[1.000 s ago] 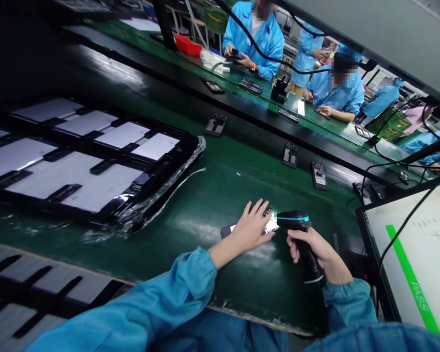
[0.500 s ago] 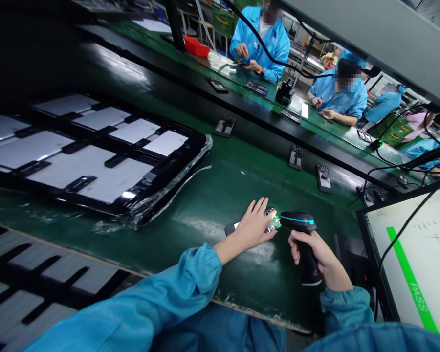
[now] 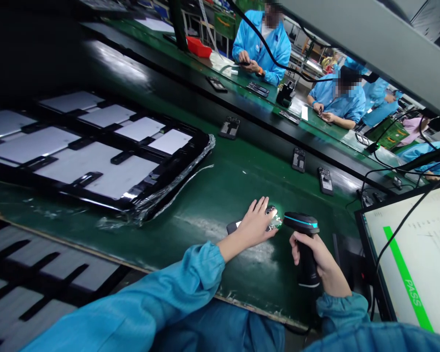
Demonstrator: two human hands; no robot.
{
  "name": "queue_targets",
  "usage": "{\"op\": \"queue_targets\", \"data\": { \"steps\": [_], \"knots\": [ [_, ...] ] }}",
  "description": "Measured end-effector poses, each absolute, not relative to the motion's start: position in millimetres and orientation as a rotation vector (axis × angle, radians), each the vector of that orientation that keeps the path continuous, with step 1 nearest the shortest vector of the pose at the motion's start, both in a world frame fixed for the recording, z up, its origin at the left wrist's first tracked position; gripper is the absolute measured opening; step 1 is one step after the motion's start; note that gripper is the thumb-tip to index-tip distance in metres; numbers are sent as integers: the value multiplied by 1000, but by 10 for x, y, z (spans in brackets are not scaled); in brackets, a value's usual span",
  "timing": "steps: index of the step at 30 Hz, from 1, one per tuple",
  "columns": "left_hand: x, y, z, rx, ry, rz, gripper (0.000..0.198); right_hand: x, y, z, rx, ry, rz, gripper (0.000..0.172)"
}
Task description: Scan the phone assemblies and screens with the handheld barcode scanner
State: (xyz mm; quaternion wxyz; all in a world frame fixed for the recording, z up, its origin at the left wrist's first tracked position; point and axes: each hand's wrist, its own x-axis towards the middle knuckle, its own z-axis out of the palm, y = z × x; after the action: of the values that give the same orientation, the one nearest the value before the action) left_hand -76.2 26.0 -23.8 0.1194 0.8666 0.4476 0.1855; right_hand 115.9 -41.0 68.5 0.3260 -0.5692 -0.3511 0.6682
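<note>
My left hand (image 3: 254, 224) lies over a phone part (image 3: 274, 218) on the green bench, its fingers wrapped across and gripping it. The part's dark end sticks out on the left, and its circuit end shows on the right with light on it. A black scanner (image 3: 301, 222) with a glowing blue stripe is in my right hand (image 3: 317, 252), fingers closed round the handle. The scanner's head is just right of the phone part, pointing at it, with a small gap between them.
A black tray (image 3: 95, 166) of pale plates, edged in plastic film, fills the left. A monitor (image 3: 414, 254) showing PASS stands right. Several phone frames (image 3: 298, 160) lie beyond my hands. Cables hang at the right. People in blue (image 3: 264, 44) work across the bench (image 3: 227, 181).
The scanner's head has shifted slightly right, and the green light on the phone part looks fainter. The view has moved a little. My left hand keeps its place on the part.
</note>
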Motion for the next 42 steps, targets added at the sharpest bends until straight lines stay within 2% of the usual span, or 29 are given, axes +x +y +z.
{"op": "queue_targets", "data": {
  "steps": [31, 42],
  "knots": [
    [-769, 240, -251, 2548, 1321, 618, 61, 1072, -510, 430, -1258, -752, 1659, 25],
    [-762, 244, -286, 2548, 1321, 629, 59, 1077, -487, 404, -1276, -753, 1648, 27]
  ]
}}
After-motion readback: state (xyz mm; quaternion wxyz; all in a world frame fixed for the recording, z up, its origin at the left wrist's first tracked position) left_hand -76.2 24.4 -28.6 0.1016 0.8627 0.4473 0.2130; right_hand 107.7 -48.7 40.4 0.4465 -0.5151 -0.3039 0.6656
